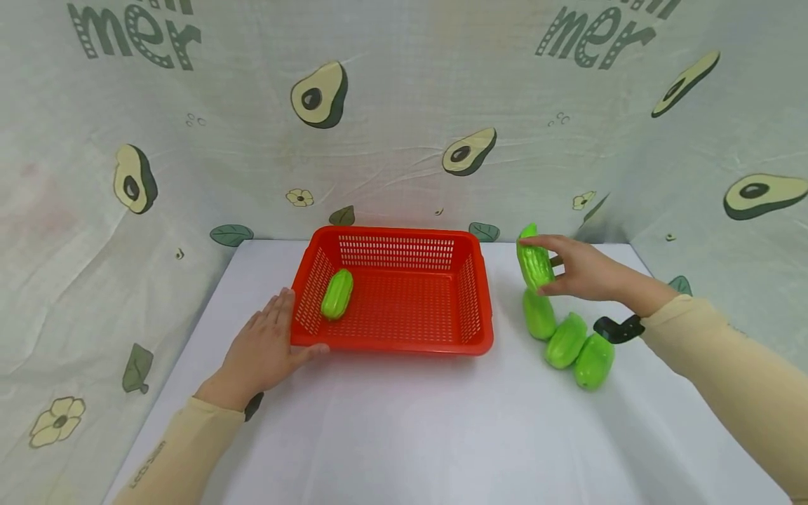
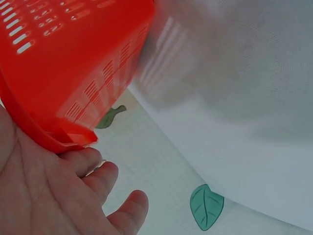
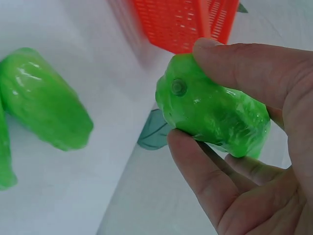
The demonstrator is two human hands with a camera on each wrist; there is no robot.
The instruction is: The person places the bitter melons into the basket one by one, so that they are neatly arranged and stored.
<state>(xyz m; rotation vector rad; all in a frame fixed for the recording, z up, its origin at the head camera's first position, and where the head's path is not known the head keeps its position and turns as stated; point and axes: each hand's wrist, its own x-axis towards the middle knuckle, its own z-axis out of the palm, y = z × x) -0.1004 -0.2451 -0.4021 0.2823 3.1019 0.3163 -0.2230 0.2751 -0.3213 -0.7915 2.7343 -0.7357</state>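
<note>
Slip risk: pinching a glossy green gourd [image 1: 534, 263] with the curved right hand [image 1: 582, 270], right of the red basket [image 1: 391, 346], near loose gourds [image 1: 567, 341], perhaps inviting a drop through too light a pinch. Resting the straight-fingered left hand [image 1: 261, 351] against the basket. Reading "mer" on the backdrop [image 1: 391, 193]; finding lettering on the sleeve [image 1: 189, 442] illegible.
</note>
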